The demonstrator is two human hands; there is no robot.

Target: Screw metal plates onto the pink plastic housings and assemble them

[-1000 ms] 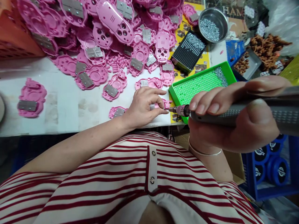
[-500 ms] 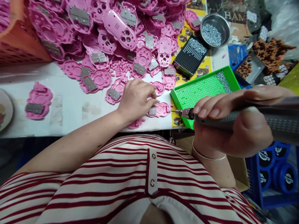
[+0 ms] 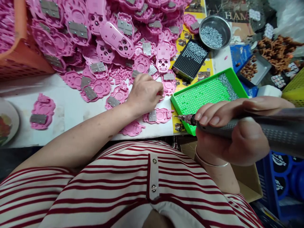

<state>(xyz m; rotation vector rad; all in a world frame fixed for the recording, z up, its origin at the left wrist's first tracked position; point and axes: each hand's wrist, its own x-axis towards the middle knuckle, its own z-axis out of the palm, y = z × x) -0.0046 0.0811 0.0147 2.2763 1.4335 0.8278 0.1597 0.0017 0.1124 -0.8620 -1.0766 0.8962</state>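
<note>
My right hand (image 3: 228, 129) is wrapped around a grey electric screwdriver (image 3: 268, 126), its bit pointing left. Just short of that tip lies a pink plastic shell (image 3: 162, 115) with a metal plate, flat on the table. My left hand (image 3: 146, 93) is above this shell, its fingers curled down onto another pink shell mostly hidden beneath them. Below my left wrist lies one more pink shell (image 3: 131, 129), near the table edge. Under the screwdriver's front end stands a green perforated tray (image 3: 197, 98), with small screws gathered in its far right corner.
A large heap of pink shells (image 3: 116, 38) fills the back. An orange basket (image 3: 26, 47) stands at left, near a single shell (image 3: 42, 112) and a plate (image 3: 8, 122). A black perforated tray (image 3: 190, 60) and a metal bowl (image 3: 216, 31) hold screws. Brown parts (image 3: 277, 50) lie far right.
My left hand has left the shell by the screwdriver and moved away from me, fingers curling over another shell. The screwdriver tip has drawn slightly away from the shell.
</note>
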